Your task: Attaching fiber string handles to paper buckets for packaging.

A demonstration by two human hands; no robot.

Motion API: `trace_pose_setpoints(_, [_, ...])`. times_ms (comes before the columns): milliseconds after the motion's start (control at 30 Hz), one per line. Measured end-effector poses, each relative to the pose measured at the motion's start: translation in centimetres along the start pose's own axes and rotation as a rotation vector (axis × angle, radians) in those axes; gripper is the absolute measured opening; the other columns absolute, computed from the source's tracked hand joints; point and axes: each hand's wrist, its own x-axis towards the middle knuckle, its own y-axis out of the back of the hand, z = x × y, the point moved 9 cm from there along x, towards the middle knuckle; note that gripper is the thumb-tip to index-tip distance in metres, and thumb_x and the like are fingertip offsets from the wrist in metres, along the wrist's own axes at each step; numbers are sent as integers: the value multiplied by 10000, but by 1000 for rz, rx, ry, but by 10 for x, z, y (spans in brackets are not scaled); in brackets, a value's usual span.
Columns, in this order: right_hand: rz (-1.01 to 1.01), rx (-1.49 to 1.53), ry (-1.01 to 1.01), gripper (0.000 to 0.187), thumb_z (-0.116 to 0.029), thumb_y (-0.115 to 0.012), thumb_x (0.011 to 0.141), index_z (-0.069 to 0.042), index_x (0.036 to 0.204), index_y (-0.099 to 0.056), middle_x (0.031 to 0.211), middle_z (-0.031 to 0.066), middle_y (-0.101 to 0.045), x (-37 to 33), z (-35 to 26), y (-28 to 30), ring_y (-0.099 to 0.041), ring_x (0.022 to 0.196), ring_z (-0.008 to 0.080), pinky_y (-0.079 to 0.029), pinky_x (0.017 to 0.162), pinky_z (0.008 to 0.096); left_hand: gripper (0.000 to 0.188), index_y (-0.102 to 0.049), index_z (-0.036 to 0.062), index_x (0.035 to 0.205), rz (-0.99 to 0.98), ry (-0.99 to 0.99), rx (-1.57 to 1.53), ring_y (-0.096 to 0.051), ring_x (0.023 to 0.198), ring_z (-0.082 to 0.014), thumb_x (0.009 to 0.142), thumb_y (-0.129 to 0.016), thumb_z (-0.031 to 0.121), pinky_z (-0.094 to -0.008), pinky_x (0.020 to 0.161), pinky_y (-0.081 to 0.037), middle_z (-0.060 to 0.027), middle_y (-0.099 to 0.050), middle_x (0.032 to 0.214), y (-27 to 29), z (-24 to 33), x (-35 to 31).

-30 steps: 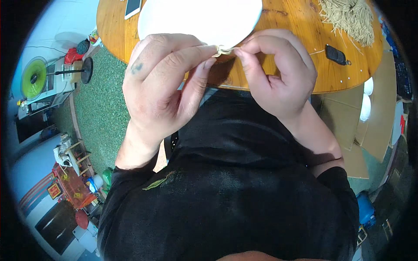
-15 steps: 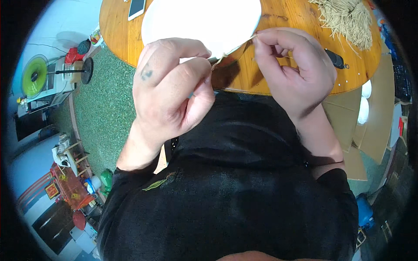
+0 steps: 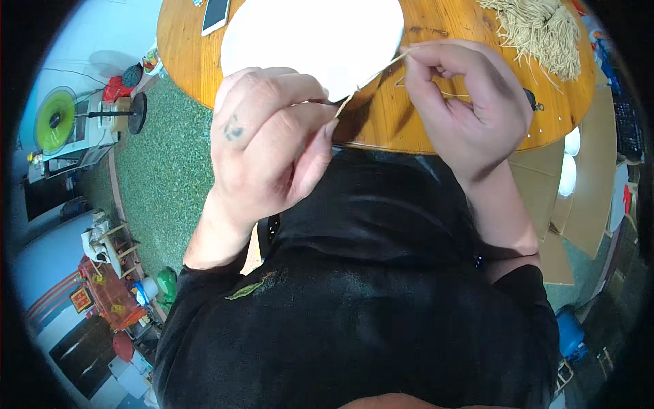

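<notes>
Between my two hands a thin tan cord (image 3: pixel 381 71) is stretched, with a small bend or knot partway along it. My left hand (image 3: pixel 269 136) pinches the lower end between thumb and fingers. With thumb and forefinger, my right hand (image 3: pixel 470 102) grips the other end, and a loose strand passes by its palm. Both hands are over the near edge of a round wooden table (image 3: pixel 436 20). Behind the cord lies a bright white round surface (image 3: pixel 310 41), overexposed so its detail is lost. A bundle of similar tan cords (image 3: pixel 541 37) rests at the table's far right.
A phone (image 3: pixel 215 16) lies at the table's far left. A small black object (image 3: pixel 531 101) sits partly behind my right hand. Flattened cardboard (image 3: pixel 589 184) is on the floor at right, and a green fan (image 3: pixel 56 118) stands at left.
My right hand has shifted slightly right, and the cord between the hands shows longer and straighter. My left hand has turned a little and dropped slightly.
</notes>
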Motion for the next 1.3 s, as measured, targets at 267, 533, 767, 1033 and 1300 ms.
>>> trace_pose_setpoints(267, [-109,66,-3,187,98,-840,844,9,988,-762,953,105,-797,0,-9,2,-783,860,201,-605,780,282,610,-717,23,1119,-37,174,81,-712,999,-292,680,-1044,291,-372,849,-553,-124,-744,1046,-4,-2,5])
trace_pose_setpoints(533, [-127,69,-1,182,59,-866,847,-1,986,-765,965,106,-806,2,-9,2,-791,880,213,-614,796,294,342,-790,43,1028,38,-10,87,-708,927,-251,730,-954,79,-367,810,-543,-90,-750,1024,-15,14,10])
trace_pose_setpoints(767, [-163,44,29,151,53,-846,870,-13,988,-779,952,82,-805,14,-12,-2,-757,815,169,-585,717,263,291,-803,37,997,45,10,19,-718,922,-265,724,-896,-3,-381,808,-550,-78,-761,1001,-10,17,6])
trace_pose_setpoints(1033, [-153,74,301,167,35,-853,841,-36,986,-812,916,73,-797,37,-26,-13,-735,755,184,-562,669,265,191,-807,-1,973,-109,122,-189,-745,934,-265,794,-870,13,-345,786,-571,-110,-776,1065,-7,4,18])
trace_pose_setpoints(1300, [-237,78,259,195,2,-808,799,-59,982,-830,1025,87,-808,37,-42,-20,-762,943,247,-598,798,329,160,-839,-8,1062,-222,479,-569,-773,947,-203,905,-838,22,-297,844,-591,-118,-811,1029,-17,-17,24])
